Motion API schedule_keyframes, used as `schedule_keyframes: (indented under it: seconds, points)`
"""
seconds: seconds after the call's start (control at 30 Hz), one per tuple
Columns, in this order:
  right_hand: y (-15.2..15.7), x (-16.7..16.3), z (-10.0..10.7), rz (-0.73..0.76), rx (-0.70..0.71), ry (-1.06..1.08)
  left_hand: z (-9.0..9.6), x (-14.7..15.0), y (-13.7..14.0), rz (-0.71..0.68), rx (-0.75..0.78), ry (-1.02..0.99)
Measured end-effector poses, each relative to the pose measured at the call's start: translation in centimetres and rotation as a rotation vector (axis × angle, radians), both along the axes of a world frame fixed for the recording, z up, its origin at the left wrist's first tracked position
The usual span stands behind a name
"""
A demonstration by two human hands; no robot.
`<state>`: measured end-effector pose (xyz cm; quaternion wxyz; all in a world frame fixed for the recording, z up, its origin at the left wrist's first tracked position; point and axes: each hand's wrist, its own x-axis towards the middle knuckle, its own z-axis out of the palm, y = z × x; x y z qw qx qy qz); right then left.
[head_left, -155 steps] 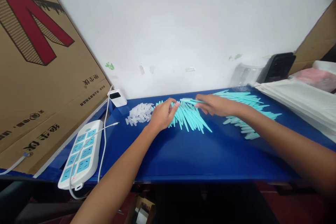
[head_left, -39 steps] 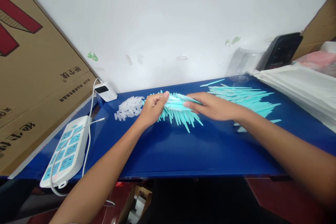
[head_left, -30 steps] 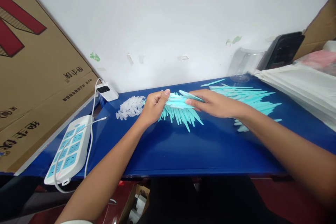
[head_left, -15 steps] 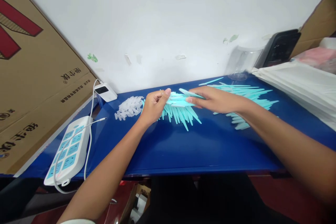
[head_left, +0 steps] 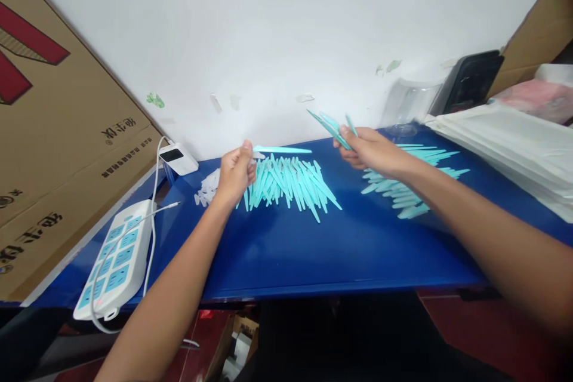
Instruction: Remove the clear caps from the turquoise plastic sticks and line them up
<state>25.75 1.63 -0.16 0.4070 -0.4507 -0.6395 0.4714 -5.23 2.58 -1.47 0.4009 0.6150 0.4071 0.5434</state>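
Taking the middle pile of teal sticks (head_left: 290, 184) on the worktop (head_left: 286, 256) as my mark, I judge this handling to be partway through. My left hand (head_left: 236, 174), at that pile's left end, has thumb and fingers pinched shut on the end of a single teal stick (head_left: 289, 150), which reaches out above the pile's far edge. A small whitish piece shows by my fingertips; I can't tell whether it is held or joined to the stick. My right hand (head_left: 364, 149), up and to the right of the pile, is curled round a small bundle of sticks (head_left: 333, 129), their tips fanned. Plenty remains loose: the middle pile itself, the pale little pieces (head_left: 208, 187) to its left, and the second teal pile (head_left: 398, 191) to its right. Which of the two teal piles is finished, if either, I can't say.
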Motion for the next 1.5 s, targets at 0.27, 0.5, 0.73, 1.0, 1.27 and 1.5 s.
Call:
schedule_keyframes:
  seconds: [0.27,0.5,0.73,1.0,1.27,1.5]
  points:
    - [-1.9,-1.9,0.2,0.054,0.177,-0.257,-0.9,2.2,-1.9,-0.212,-0.109,0.037]
    - [-1.7,-1.4,0.4,0.208,0.209,-0.393,-0.6,1.6,-1.3,-0.218,-0.137,0.064]
    - [-0.7,0.9,1.2,-0.073,0.204,-0.448,2.5,-7.6,2.2,0.611,0.272,0.348]
    - [-0.3,-0.8,-0.9,-0.035,0.175,-0.642,0.3,-9.7,2.6,0.666,-0.034,1.425]
    - [-1.2,-1.6,-0.9,0.075,0.153,-0.816,0.5,-9.4,2.6,0.722,-0.139,1.447]
    - [-1.8,-1.9,-1.0,0.06,0.128,-0.772,0.3,-8.9,2.6,0.749,-0.031,1.417]
